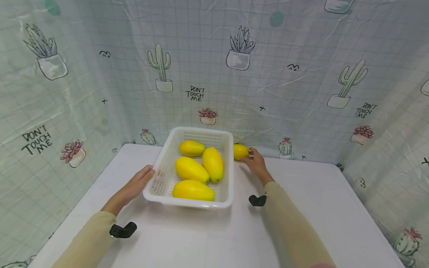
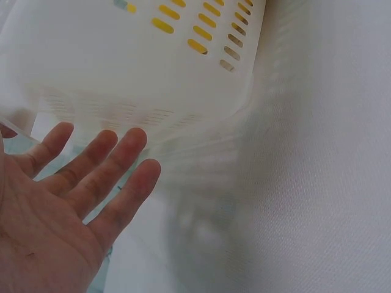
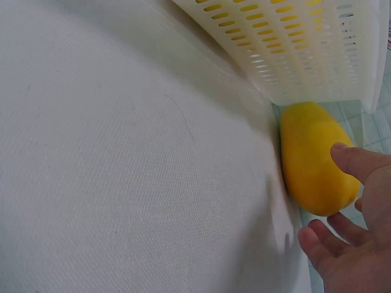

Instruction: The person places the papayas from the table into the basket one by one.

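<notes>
A white perforated plastic basket [image 1: 187,203] stands on the table with several yellow, oblong papayas [image 1: 192,169] lying in it. My left hand [image 1: 137,182] is at the basket's left side, its fingertips by the rim; the left wrist view shows its fingers [image 2: 116,201] spread loosely near the basket wall. Behind the basket's right side, another papaya [image 3: 314,159] lies on the table against the backdrop. My right hand [image 1: 256,163] reaches around its right end. In the right wrist view the thumb overlaps the fruit, while the loosely bent fingers are just beyond its lower end.
The white table [image 1: 197,238] meets a grid-patterned cloth [image 1: 214,96] printed with cacti, which rises along the back and both sides. A dark wrist device [image 1: 123,230] is on the left sleeve and another [image 1: 257,201] on the right.
</notes>
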Motion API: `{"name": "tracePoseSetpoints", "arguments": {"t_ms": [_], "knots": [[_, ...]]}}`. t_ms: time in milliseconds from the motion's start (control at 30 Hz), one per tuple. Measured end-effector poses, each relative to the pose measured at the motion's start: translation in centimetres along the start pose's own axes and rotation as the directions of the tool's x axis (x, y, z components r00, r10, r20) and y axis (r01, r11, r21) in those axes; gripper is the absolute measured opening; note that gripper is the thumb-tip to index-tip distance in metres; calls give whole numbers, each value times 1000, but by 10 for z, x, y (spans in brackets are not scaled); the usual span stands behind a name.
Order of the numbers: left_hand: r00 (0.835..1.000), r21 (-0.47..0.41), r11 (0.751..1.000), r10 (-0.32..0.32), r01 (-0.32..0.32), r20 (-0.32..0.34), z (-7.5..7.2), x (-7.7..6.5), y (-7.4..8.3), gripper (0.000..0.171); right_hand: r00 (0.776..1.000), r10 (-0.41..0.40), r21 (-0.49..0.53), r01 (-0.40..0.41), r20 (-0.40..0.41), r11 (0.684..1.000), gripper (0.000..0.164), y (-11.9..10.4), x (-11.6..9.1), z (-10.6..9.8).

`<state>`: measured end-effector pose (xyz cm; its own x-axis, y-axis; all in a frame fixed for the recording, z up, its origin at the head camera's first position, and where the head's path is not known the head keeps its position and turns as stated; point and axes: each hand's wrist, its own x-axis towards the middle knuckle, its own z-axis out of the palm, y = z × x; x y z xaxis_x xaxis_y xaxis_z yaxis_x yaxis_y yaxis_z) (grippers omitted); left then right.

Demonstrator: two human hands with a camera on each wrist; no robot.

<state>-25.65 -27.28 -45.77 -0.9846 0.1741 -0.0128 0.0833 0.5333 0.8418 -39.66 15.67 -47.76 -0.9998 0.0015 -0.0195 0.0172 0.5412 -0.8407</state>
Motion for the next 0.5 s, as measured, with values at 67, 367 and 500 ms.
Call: {"name": "tracePoseSetpoints", "arguments": {"t_ms": [67, 367, 500], "knots": [[1000, -1, 1000, -1, 1, 1, 0, 1, 0, 44, 1000, -7, -6, 7, -6, 1000, 73, 0, 1, 0], [1000, 1, 1000, -13, 13, 6, -2, 0, 2, 46, 999, -37, -61, 37, -6, 997, 72, 0, 2, 2], [1000, -3, 1000, -26, 26, 12, -2, 0, 2, 47, 999, -33, -40, 33, -10, 999, 69, -1, 1, 4]]}}
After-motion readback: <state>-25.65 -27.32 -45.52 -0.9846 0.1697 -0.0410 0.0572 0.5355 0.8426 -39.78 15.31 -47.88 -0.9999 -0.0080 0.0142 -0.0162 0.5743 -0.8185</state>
